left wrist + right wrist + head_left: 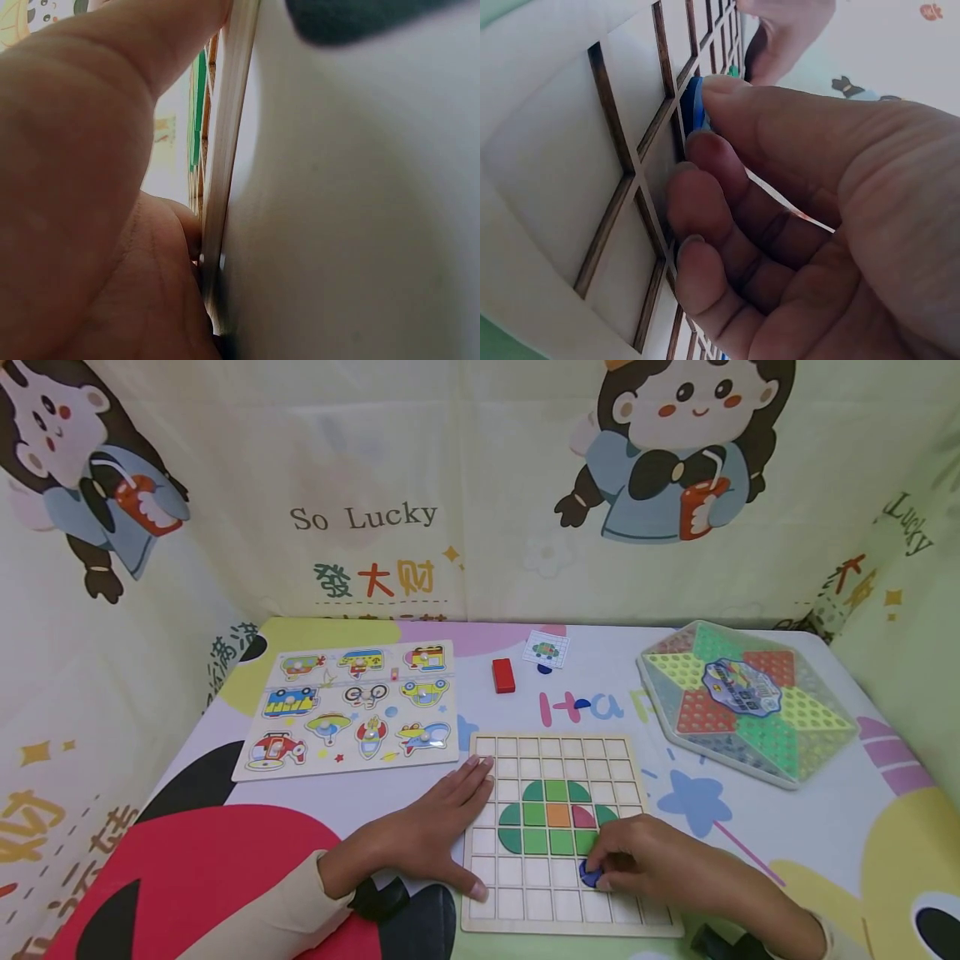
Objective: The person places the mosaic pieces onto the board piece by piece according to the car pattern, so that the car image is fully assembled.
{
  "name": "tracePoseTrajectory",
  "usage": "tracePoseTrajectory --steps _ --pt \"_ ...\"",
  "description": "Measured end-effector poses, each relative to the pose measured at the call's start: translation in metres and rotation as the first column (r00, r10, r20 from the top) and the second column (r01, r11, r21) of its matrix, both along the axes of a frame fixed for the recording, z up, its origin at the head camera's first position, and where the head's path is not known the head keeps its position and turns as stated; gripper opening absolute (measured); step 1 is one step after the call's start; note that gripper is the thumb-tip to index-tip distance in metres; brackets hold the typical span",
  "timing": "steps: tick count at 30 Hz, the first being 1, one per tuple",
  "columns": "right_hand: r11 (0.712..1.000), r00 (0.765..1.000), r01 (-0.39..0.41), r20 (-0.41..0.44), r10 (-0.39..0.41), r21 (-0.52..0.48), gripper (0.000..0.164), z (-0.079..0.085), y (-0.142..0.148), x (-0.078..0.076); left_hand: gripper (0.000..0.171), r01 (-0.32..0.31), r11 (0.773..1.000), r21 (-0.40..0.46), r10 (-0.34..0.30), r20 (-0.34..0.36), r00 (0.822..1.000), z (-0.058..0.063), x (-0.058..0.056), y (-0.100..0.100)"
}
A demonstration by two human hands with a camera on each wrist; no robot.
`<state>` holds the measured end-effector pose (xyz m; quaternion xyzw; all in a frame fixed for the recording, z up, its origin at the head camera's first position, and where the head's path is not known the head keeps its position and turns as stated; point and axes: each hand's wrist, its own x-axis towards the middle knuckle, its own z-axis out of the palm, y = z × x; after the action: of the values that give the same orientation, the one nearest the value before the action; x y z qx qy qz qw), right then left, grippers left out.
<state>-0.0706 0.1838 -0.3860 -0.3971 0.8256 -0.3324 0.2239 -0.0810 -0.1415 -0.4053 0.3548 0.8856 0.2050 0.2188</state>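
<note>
A wooden grid board [517,896] lies in front of me. On it, green squares and rounded green pieces [534,841] form a turtle-like shell, with an orange square [558,815] and a pinkish-red rounded piece [582,817] among them. My left hand [431,827] rests along the board's left side, fingers extended over the upper edge and thumb at the lower edge. Below the green pieces, my right hand [656,856] pinches a dark blue piece [589,875] between thumb and index finger. In the right wrist view the blue piece [697,105] is right at a grid cell.
Behind the board lie a red block [503,677], a small pattern card [546,649] and two loose blue pieces, one [582,703] nearer the board. A vehicle puzzle board [348,710] is at left, a hexagonal checkers board [742,702] at right. Printed curtains surround the table.
</note>
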Motion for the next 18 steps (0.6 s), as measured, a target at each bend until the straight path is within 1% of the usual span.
tracePoseTrajectory --steps 3,8,14,16,18 --pt "0.999 1.0 0.022 -0.006 -0.022 0.026 0.009 0.0015 -0.0008 0.0008 0.123 -0.001 1.0 -0.006 0.001 -0.001 1.0 0.0 0.0001 0.0002" --pt "0.998 0.999 0.036 -0.009 -0.036 0.052 0.013 0.0027 -0.0032 0.0019 0.123 -0.004 1.0 -0.014 0.004 0.003 1.0 0.0014 0.0008 0.0001" --pt "0.997 0.999 0.034 -0.029 -0.032 0.068 0.012 0.0019 -0.0044 0.0017 0.122 -0.004 1.0 -0.007 0.004 0.011 1.0 0.0031 0.0017 0.0" --pt "0.998 0.999 0.037 -0.036 -0.035 0.06 0.011 0.0025 -0.0041 0.0018 0.122 -0.001 1.0 -0.005 0.001 0.01 1.0 0.003 0.0016 -0.0001" --pt "0.999 0.998 0.04 -0.05 -0.038 0.032 0.01 0.0034 -0.0033 0.0014 0.122 0.002 1.0 -0.003 -0.002 0.006 1.0 0.0025 0.0014 -0.0003"
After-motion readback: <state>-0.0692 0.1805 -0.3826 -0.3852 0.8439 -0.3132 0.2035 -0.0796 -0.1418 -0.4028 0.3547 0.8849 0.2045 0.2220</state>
